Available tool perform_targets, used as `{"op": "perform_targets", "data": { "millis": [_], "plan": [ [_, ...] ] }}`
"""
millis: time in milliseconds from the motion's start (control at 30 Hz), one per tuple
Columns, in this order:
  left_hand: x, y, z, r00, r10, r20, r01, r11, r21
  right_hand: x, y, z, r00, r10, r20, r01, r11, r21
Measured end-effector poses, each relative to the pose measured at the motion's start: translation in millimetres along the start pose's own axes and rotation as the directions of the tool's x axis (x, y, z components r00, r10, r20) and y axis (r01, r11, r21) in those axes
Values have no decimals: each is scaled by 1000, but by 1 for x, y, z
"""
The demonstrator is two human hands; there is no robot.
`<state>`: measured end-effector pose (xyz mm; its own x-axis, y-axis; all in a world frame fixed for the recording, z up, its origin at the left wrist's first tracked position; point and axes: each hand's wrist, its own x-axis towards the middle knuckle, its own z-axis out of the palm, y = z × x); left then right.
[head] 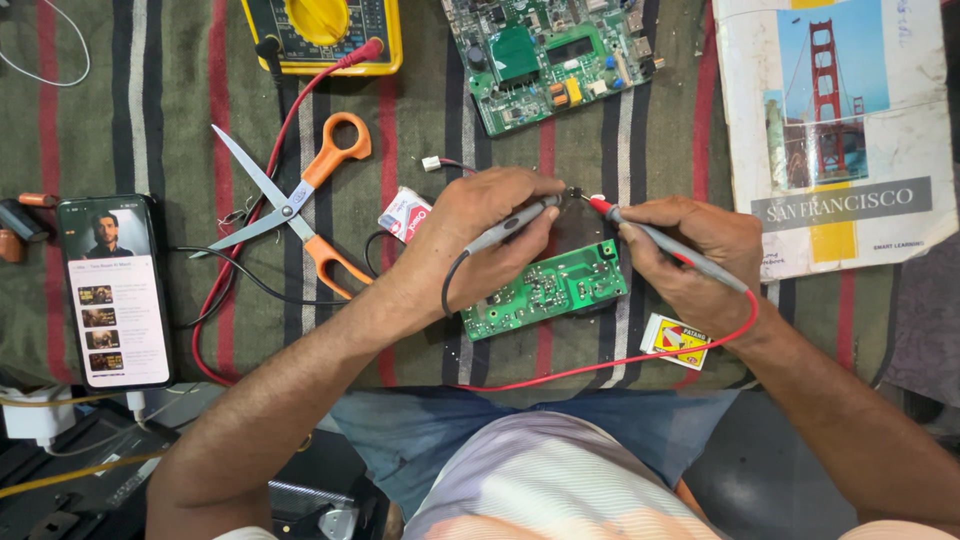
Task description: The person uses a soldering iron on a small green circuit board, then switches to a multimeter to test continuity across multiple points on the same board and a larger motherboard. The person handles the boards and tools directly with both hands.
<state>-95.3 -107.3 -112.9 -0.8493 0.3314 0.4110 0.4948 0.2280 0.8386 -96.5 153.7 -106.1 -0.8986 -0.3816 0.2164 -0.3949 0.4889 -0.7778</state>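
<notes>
My left hand grips a grey-black test probe with a black lead. My right hand grips a red-tipped test probe with a red lead. Both probe tips meet at a tiny dark component held up between my fingertips. Just below my hands a small green circuit board lies on the striped cloth, partly covered by my left hand.
A yellow multimeter sits at the top, a larger green circuit board to its right. Orange-handled scissors, a phone with a lit screen, a matchbox, a book and a small white-red packet lie around.
</notes>
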Motion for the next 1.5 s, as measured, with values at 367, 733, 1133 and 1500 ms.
{"op": "perform_targets", "data": {
  "millis": [367,733,1133,1500],
  "plan": [
    [-1,-4,-1,1000,4,11,-4,1000,19,1,4,4,1000,-21,3,21,1000,12],
    [0,-3,1,1000,-23,3,23,998,58,3,0,2,1000,8,2,-8,1000,-1],
    [0,-3,1,1000,-6,-27,7,999,51,6,-5,1,1000,-7,-3,7,999,-40],
    [-1,0,-1,999,23,-48,-21,999,43,7,-13,1,1000,8,3,-7,998,-68]
  ]
}}
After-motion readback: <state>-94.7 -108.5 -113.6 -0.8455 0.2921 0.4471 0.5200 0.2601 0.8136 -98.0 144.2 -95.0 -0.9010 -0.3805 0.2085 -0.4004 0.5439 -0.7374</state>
